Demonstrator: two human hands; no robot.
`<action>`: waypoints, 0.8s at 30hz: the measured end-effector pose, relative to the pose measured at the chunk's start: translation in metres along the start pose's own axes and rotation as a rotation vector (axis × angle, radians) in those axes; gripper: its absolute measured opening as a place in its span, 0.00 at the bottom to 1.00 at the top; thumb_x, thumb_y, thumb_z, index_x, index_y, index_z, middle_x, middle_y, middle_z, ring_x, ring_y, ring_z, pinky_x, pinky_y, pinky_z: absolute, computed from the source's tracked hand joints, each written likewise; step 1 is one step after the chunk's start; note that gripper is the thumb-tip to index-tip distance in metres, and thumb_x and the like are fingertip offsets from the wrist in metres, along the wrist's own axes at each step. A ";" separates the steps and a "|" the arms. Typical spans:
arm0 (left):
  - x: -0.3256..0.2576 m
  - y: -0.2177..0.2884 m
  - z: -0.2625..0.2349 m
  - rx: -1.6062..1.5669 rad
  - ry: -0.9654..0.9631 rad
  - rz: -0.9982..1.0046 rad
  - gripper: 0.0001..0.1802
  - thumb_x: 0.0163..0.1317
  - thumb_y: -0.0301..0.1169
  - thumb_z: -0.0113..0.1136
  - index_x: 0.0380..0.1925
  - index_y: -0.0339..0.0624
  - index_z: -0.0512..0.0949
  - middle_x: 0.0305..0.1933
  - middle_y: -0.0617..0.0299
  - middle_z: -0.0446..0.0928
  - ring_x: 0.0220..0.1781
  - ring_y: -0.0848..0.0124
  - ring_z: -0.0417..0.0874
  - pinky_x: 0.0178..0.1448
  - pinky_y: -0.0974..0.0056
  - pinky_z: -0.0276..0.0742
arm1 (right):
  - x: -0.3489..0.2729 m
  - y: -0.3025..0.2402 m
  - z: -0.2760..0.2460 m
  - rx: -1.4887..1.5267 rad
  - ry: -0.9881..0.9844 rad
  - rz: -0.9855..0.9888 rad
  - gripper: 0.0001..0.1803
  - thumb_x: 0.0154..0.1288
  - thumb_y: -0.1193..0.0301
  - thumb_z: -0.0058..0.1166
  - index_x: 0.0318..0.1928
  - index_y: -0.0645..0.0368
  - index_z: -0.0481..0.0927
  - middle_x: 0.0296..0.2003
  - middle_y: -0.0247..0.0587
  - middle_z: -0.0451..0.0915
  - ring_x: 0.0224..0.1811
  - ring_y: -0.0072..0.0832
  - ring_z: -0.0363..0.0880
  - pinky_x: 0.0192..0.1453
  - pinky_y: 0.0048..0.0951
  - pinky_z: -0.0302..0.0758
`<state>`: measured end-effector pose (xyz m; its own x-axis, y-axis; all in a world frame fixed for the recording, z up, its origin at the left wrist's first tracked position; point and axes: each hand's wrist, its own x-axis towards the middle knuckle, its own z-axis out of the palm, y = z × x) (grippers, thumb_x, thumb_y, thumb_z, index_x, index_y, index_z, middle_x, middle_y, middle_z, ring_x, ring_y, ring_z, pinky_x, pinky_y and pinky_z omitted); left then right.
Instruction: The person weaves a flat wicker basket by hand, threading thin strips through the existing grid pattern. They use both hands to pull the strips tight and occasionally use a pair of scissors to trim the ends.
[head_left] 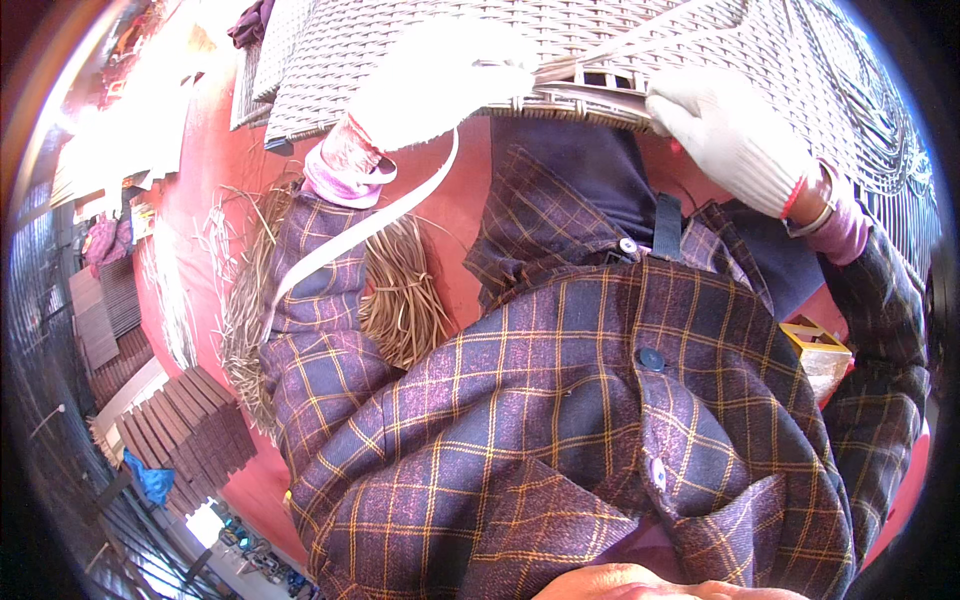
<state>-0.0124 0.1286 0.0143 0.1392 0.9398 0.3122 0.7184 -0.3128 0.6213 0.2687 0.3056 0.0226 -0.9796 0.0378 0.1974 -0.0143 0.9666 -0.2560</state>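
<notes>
A pale woven wicker panel [400, 50] lies across the far side in front of me, with a small dark gap [608, 80] at its near edge. My left hand [450, 85], in a white glove washed out by glare, is closed at that edge left of the gap. A long flat weaving strip [365, 228] trails from it over my left forearm; the fingertips' exact hold is lost in the brightness. To the right of the gap, my right hand [725, 130], also in a white knit glove, has its fingers curled on the panel's near edge. Loose strands [640, 42] cross the weave above the gap.
Bundles of brown strips [405, 300] hang or lie beside my left arm. Brown slatted pieces [190, 430] and a blue cloth [150, 480] are at the far left, on or near the red floor [190, 250]. A yellow-edged box [815, 350] sits by my right arm. Coiled strands [870, 120] are far right.
</notes>
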 end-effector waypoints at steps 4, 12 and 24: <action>-0.014 -0.014 0.007 0.249 0.018 0.031 0.14 0.69 0.37 0.69 0.49 0.44 0.89 0.50 0.59 0.89 0.50 0.57 0.89 0.55 0.55 0.85 | 0.014 -0.012 -0.012 0.110 -0.063 0.223 0.14 0.79 0.64 0.48 0.42 0.63 0.81 0.35 0.54 0.82 0.39 0.50 0.83 0.47 0.44 0.78; 0.006 0.005 0.000 0.469 0.023 0.365 0.08 0.67 0.29 0.67 0.42 0.36 0.88 0.37 0.55 0.86 0.37 0.56 0.88 0.40 0.56 0.84 | 0.015 -0.012 -0.023 -0.043 -0.149 0.199 0.14 0.79 0.65 0.50 0.48 0.63 0.83 0.42 0.59 0.84 0.47 0.56 0.84 0.53 0.50 0.79; -0.033 0.002 -0.027 0.271 0.106 0.128 0.14 0.66 0.32 0.67 0.51 0.49 0.89 0.51 0.59 0.89 0.51 0.58 0.89 0.56 0.56 0.85 | 0.044 -0.002 0.013 0.285 -0.133 0.107 0.14 0.78 0.64 0.50 0.38 0.61 0.82 0.34 0.52 0.81 0.42 0.52 0.83 0.50 0.45 0.79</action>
<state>-0.0339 0.0938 0.0245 0.1786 0.8709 0.4578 0.8571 -0.3662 0.3623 0.2229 0.3015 0.0193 -0.9959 0.0834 0.0351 0.0525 0.8484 -0.5268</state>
